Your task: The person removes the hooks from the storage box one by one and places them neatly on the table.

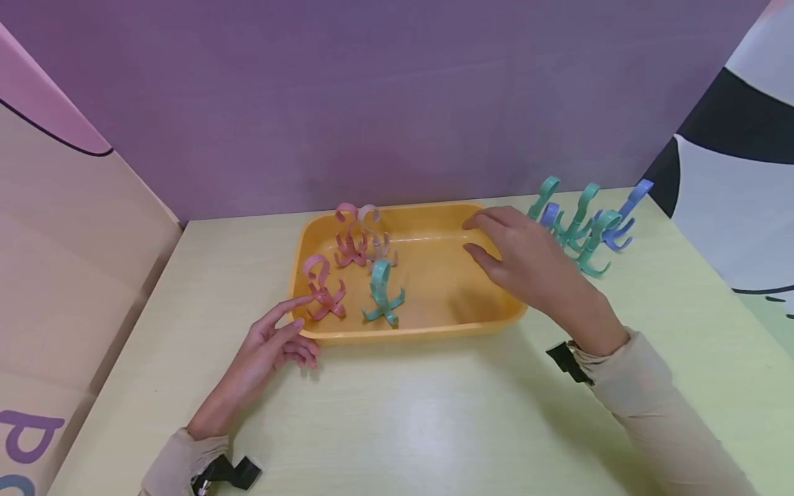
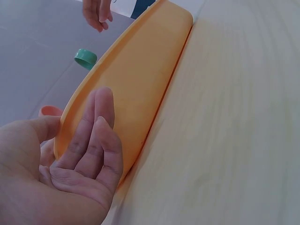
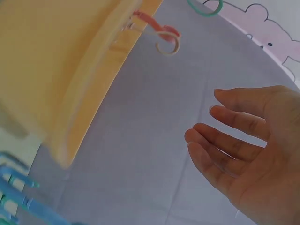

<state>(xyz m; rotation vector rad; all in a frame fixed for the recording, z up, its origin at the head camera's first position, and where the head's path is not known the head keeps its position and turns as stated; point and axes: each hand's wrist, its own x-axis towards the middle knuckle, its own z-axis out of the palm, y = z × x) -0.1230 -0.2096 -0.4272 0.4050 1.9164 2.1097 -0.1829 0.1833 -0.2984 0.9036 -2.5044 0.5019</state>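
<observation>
A yellow plastic tray (image 1: 434, 331) holds four-pronged hanger hooks with curled tops, all standing on their prongs. Two red-pink hooks (image 1: 351, 241) and a pale pink hook (image 1: 377, 242) stand in its left part, with a teal hook (image 1: 382, 296) nearer the front. My left hand (image 1: 267, 344) holds the tray's near left corner, its index finger over the rim beside a red-pink hook. In the left wrist view, the other fingers curl loosely outside the tray wall (image 2: 136, 79). Above the tray's right end hovers my right hand (image 1: 527, 255), fingers apart, holding nothing.
Right of the tray stands a cluster of teal hooks (image 1: 579, 220) and blue hooks (image 1: 631, 207), partly behind the right hand. The pale wooden table (image 1: 397, 413) meets a purple backdrop (image 1: 372, 103) at the back. A light panel (image 1: 74, 227) borders the left side.
</observation>
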